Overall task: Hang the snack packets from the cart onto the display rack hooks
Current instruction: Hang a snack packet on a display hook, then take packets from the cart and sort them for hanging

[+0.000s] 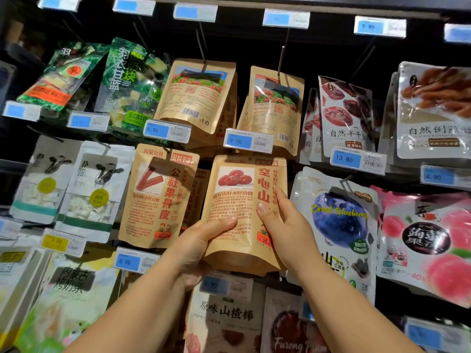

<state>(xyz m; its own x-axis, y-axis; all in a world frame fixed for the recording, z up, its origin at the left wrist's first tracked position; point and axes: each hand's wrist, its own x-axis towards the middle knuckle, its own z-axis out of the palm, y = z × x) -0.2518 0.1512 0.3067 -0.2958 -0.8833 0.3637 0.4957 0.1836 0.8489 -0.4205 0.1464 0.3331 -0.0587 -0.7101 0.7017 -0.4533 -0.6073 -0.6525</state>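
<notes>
While left hand (pixel 204 240) cups lower-left corner and right hand (pixel 283 225) clasps right edge: kraft snack packet (pixel 237 200) between hands, upright, long axis vertical; top above fingers, just under price tag (pixel 248 141).

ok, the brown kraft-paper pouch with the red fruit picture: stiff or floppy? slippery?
Probably stiff: the brown kraft-paper pouch stands flat though the left hand and right hand grip only its lower half. Likely light, held by thumbs and fingers alone. Matte paper looks unslippery.
</notes>
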